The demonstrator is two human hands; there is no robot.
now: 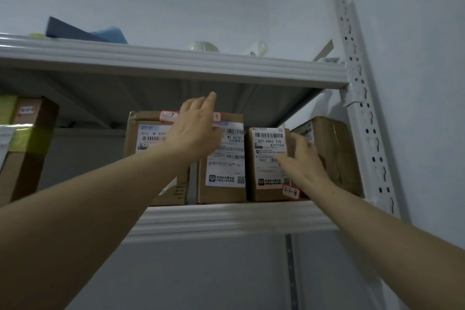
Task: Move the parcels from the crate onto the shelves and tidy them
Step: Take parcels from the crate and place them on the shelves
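At the near edge of the middle shelf [226,219], both bare arms reached up to a row of brown parcels standing label-out; the crate was out of view. The left hand [198,128] lay with fingers straight and loose across the upper fronts of the parcel tagged 3-1-7 [148,138] and the parcel next to it [226,166], holding nothing. The right hand [302,161] was spread wide, thumb over the label of the small parcel tagged 3-1-8 [266,158], fingers at the seam where it met the rightmost parcel [337,148]. Whether they pressed or merely brushed it could not be told. The step looked like tidying rather than loading. Done well, it would call for flat palms pushing each face back evenly, so the fronts sat flush and the narrow gap between the two left parcels closed. Farther back, the rightmost parcel sat angled and would want squaring. The upper shelf [176,60] left little headroom, so sliding would suit better than lifting.
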